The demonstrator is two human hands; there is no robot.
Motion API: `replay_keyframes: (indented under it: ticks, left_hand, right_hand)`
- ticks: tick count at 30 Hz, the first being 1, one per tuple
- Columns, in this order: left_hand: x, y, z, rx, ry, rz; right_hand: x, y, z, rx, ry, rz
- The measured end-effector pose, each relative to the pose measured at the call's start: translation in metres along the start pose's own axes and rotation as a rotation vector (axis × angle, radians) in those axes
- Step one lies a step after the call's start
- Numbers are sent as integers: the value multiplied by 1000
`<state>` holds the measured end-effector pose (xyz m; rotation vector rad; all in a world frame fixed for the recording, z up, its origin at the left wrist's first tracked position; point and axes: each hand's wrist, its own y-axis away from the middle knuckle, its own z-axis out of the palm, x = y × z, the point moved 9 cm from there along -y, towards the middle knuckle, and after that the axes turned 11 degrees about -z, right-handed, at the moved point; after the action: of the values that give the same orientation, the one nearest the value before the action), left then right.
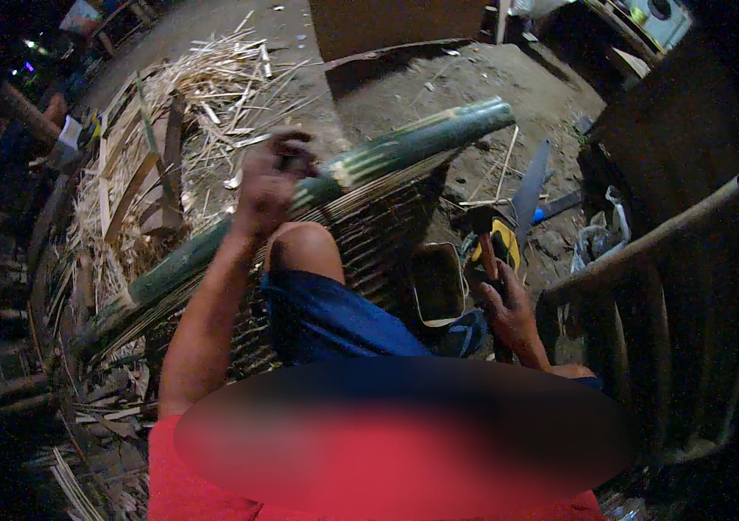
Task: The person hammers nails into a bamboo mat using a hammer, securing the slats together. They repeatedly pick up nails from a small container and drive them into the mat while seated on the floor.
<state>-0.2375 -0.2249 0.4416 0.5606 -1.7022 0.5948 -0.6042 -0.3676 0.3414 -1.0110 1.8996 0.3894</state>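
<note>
Long, round green bamboo pole (374,163) laid aslant across mid-view; left hand (272,184) half-curled beside it, any hold blurred, not discernible; right hand (512,308) partly curled by slim brown wooden handle (488,257); whether gripped cannot be told.

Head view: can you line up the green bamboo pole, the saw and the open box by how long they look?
Longest to shortest:
1. Green bamboo pole
2. Saw, though partly covered
3. Open box
</note>
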Motion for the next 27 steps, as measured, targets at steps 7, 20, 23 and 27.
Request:
replay_keyframes:
  ticks: [7,20,23,27]
  left_hand:
    - [-70,-11,-63,173,-208,-62]
    - [-98,-46,-52,-102,-130,-70]
    - [-106,-50,-58,-18,-359,-180]
    - [-85,-53,-54,-90,-99,-60]
  right_hand:
    - [-74,-62,57,-109,-125,-134]
    - [-197,-124,87,-203,-18,-460]
    - [-209,-129,85,-184,69,-524]
    - [-213,-135,88,-186,115,-559]
